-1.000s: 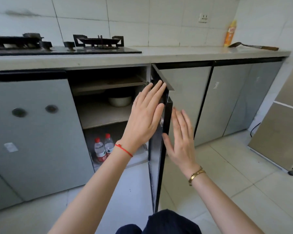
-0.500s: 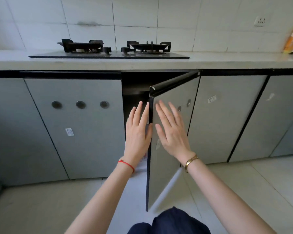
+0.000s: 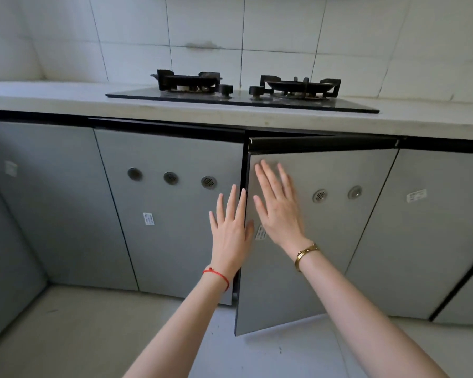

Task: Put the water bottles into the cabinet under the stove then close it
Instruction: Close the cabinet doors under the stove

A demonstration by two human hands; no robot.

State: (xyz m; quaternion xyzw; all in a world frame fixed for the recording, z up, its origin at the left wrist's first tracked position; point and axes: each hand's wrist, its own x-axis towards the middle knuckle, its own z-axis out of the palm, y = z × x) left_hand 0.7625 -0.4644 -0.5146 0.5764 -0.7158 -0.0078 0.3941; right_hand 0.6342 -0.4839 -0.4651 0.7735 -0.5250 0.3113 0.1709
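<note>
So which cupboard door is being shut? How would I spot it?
Find the black gas stove on the pale counter. Below its right burner hangs a grey cabinet door, right hand flat on it. Unlike its flush neighbours, it stands ajar, its black top edge jutting out.

Home kitchen – gas stove (image 3: 243, 91), tiled wall (image 3: 284, 36), cabinets (image 3: 172, 208)

Soft, even daylight, cool grey-blue cast. No hard shadows; faint shade under table edge (image 3: 175, 115). Mild sheen on stove glass (image 3: 241, 100). Focus sharp centrally. Wide-angle bending strong at edges; cabinet lines bow outward.
</note>
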